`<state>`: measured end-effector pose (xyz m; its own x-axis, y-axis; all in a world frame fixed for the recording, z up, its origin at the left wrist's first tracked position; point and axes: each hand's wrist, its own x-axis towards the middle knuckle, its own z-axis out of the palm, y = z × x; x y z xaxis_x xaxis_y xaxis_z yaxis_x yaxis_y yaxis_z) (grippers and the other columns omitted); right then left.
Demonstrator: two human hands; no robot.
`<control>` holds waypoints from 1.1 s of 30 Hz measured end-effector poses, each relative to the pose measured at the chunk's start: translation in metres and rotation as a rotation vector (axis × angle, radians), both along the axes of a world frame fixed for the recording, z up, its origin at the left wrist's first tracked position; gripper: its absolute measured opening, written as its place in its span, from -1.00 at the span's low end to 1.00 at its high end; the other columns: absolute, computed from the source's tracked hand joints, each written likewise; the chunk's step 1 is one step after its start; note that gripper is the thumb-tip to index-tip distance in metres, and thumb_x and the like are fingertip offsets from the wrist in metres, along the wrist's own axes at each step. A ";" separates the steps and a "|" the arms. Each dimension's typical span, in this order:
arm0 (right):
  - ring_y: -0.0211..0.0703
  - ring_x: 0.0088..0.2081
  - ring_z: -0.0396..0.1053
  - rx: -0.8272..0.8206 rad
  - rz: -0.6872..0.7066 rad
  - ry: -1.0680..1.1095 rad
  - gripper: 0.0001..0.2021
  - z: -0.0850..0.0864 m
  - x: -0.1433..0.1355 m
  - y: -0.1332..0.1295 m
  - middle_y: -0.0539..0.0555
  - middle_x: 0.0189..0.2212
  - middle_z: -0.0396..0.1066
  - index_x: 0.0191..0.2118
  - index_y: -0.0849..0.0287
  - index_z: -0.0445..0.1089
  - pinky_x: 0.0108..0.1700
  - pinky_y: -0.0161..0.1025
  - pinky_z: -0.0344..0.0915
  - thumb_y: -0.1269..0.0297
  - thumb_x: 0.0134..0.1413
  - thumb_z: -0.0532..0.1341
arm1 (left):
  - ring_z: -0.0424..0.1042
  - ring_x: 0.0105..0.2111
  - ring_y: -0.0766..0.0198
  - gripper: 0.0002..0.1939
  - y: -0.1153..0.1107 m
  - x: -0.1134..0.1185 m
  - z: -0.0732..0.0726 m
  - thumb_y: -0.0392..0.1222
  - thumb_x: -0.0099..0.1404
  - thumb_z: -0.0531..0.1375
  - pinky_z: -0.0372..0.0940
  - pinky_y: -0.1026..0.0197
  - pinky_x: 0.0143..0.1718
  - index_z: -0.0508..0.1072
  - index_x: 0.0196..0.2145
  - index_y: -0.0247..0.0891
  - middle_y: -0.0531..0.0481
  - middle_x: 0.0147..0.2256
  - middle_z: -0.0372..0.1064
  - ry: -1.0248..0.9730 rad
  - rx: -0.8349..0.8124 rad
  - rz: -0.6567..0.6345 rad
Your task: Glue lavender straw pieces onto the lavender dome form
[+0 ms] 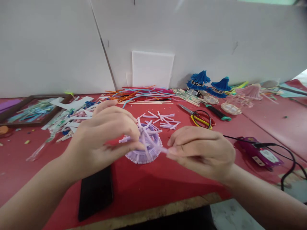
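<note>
At the far left, a purple sheet (9,104) is lying on the red worktop (144,187), and beside it a brown-framed tray (44,118) is holding blue and green strips (30,111). Next, a heap of mixed scraps (72,118) is spreading toward the left hand, with white paper pieces among it. A black phone (96,195) is lying near the front edge, below that hand.

The left hand (105,131) is hovering over the left side of a round lilac piece (144,157), its thumb and forefinger curving toward each other; blur is hiding whether they are gripping anything. The lilac piece is sitting on the worktop between the two hands, ringed by short upright strips. Behind it, coloured sticks (144,95) are lying in front of a white sheet (153,70) that is leaning on the wall, while short lilac lengths (168,120) are lying nearer.

The right hand (201,151) is pinching the end of a lilac strip (164,149) that is reaching across the round piece. Past it, scissors (202,122) are lying open near a black-handled tool (218,112). Two blue-roofed models (199,80) are standing behind, a pink-roofed model (251,91) is standing farther right, and a purple device (260,153) with a black cable is resting at the right.
</note>
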<state>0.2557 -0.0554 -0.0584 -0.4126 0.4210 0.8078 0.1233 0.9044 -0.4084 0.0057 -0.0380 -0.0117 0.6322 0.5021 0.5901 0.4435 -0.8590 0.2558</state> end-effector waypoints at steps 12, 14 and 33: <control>-0.24 -0.44 0.42 0.358 -0.341 -0.127 -0.84 -0.024 -0.021 -0.003 0.01 -0.53 0.49 -0.49 0.23 0.44 -0.43 -0.26 0.35 0.58 0.01 0.35 | 0.53 0.01 0.01 -0.72 -0.018 0.018 -0.036 -0.06 0.39 0.12 0.51 0.09 -0.07 0.42 -0.01 -0.17 -0.12 -0.08 0.59 -0.349 -0.511 0.391; -0.24 -0.44 0.40 0.348 -0.335 -0.145 -0.84 -0.025 -0.020 -0.002 0.01 -0.53 0.49 -0.49 0.23 0.44 -0.42 -0.26 0.35 0.58 0.01 0.35 | 0.53 0.00 0.01 -0.75 -0.018 0.020 -0.037 -0.08 0.37 0.13 0.53 0.12 -0.11 0.42 -0.04 -0.17 -0.10 -0.07 0.58 -0.342 -0.486 0.397; -0.25 -0.41 0.26 0.315 -0.292 -0.273 -0.79 -0.030 -0.021 0.001 -0.01 -0.54 0.38 -0.52 0.19 0.42 -0.32 -0.25 0.30 0.55 0.10 0.27 | 0.59 -0.10 0.10 -0.82 -0.012 0.028 -0.037 -0.09 0.28 0.25 0.53 0.23 -0.16 0.50 -0.17 -0.14 0.02 -0.14 0.61 -0.278 -0.363 0.442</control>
